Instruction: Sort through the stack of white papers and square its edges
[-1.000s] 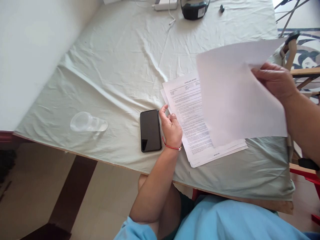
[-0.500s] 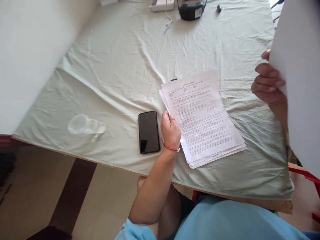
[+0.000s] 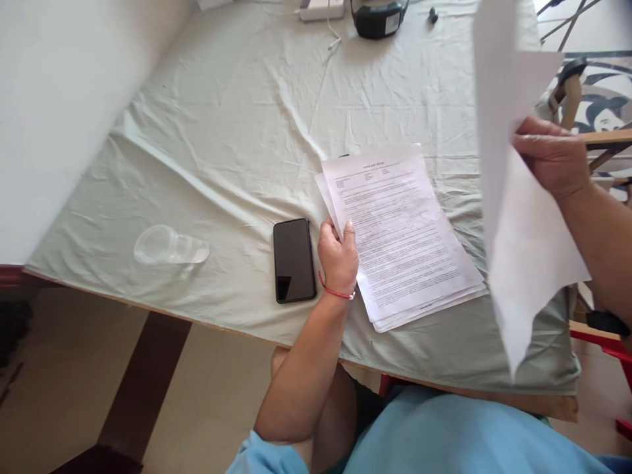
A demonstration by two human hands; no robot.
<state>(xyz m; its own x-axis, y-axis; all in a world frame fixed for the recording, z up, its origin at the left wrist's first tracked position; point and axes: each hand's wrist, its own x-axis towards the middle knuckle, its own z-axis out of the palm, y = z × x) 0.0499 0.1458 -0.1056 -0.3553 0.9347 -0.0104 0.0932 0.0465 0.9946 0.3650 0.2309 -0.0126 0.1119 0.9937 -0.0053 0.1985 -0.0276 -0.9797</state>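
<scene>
A stack of printed paper sheets (image 3: 402,237) lies on the cloth-covered table in front of me. My left hand (image 3: 338,253), with a red string bracelet at the wrist, grips the stack's left edge, thumb on top and fingers underneath. To the right, my right hand (image 3: 550,155) pinches loose white paper (image 3: 518,243) and holds it up above the table's right side. This paper is bent, its lower corner hanging down, and its visible side looks blank. A black smartphone (image 3: 295,261) lies face up just left of my left hand.
A clear plastic cup (image 3: 171,245) lies on its side at the left. At the far edge are a white box (image 3: 322,9) with a cable, a black headset-like device (image 3: 378,20) and a small dark object (image 3: 433,16). A red chair part (image 3: 602,342) stands at the lower right.
My right hand has turned and swung the raised paper leftward, so its back and the bent sheet now show. The left thumb has lifted slightly; the stack's top sheet has shifted a little.
</scene>
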